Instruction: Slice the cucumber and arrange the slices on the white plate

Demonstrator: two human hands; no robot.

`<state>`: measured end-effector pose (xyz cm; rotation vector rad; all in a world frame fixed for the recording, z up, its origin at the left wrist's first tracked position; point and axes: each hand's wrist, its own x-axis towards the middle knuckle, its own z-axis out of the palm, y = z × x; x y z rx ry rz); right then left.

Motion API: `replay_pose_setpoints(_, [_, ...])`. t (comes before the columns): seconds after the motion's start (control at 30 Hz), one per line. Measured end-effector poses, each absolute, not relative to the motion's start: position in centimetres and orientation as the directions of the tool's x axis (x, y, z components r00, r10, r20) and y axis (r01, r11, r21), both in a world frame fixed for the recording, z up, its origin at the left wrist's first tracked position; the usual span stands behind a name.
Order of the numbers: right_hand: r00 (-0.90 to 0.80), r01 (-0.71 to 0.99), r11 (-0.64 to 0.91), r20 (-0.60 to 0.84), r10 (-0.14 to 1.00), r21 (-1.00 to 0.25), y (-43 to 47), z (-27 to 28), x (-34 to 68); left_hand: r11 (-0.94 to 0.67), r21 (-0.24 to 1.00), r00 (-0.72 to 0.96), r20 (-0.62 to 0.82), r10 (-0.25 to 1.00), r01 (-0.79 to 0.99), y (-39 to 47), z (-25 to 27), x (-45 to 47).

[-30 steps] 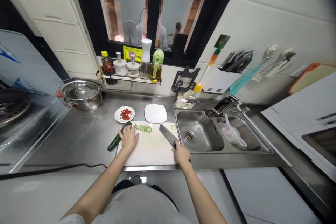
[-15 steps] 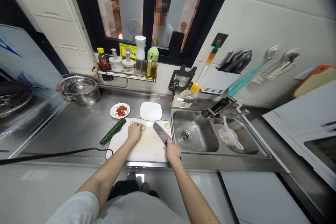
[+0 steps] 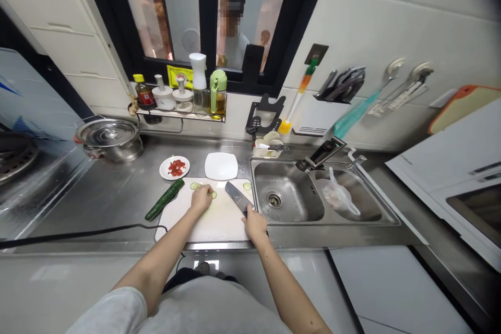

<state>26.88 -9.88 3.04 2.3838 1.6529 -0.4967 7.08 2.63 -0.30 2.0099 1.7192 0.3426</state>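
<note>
On the white cutting board, my left hand has its fingers curled down and closed on a cucumber slice. More pale cucumber slices lie just beyond these fingers. My right hand grips a kitchen knife by its handle, the blade lying low over the board's right side and pointing away from me. Another cucumber slice sits near the board's far right corner. A dark green whole cucumber rests along the board's left edge, partly on the steel counter.
Behind the board stand a plate of chopped red pieces and a white square plate. To the right is a double sink with a plastic bag in it. A black cable crosses the counter at left.
My left fingers have drawn in from a flatter spread over the slices to a closed curl. The knife stays in my right hand, almost unmoved. The whole view has shifted slightly.
</note>
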Motion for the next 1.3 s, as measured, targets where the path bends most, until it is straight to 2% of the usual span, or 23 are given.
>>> replay_pose_setpoints(0.23, [0.289, 0.937, -0.337, -0.338, 0.896, -0.092, -10.9, 4.2, 27.4, 0.085, 0.631, 0.088, -0.238, 0.967, 0.771, 1.8, -0.4, 5.2])
replay_pose_setpoints(0.33, [0.264, 0.929, -0.330, -0.320, 0.910, -0.170, -12.2, 4.9, 27.4, 0.132, 0.600, 0.044, -0.270, 0.962, 0.789, 1.0, -1.0, 2.8])
replay_pose_setpoints(0.47, [0.152, 0.943, -0.238, -0.335, 0.930, -0.231, -13.2, 6.0, 26.1, 0.095, 0.538, 0.025, -0.213, 0.977, 0.838, 0.1, -1.8, 0.9])
replay_pose_setpoints(0.63, [0.066, 0.981, -0.130, -0.385, 0.921, -0.143, -12.9, 7.2, 23.8, 0.052, 0.565, 0.040, -0.149, 0.988, 0.824, -0.6, -2.7, 0.8])
replay_pose_setpoints(0.8, [0.003, 0.995, -0.045, -0.416, 0.909, -0.093, -12.5, 7.5, 23.1, 0.069, 0.571, 0.022, -0.151, 0.988, 0.818, -1.0, -2.7, 0.9])
replay_pose_setpoints(1.3, [-0.036, 0.998, 0.007, -0.518, 0.855, -0.058, -11.5, 7.4, 22.9, 0.094, 0.575, 0.023, -0.193, 0.981, 0.812, -1.1, -2.3, 0.8])
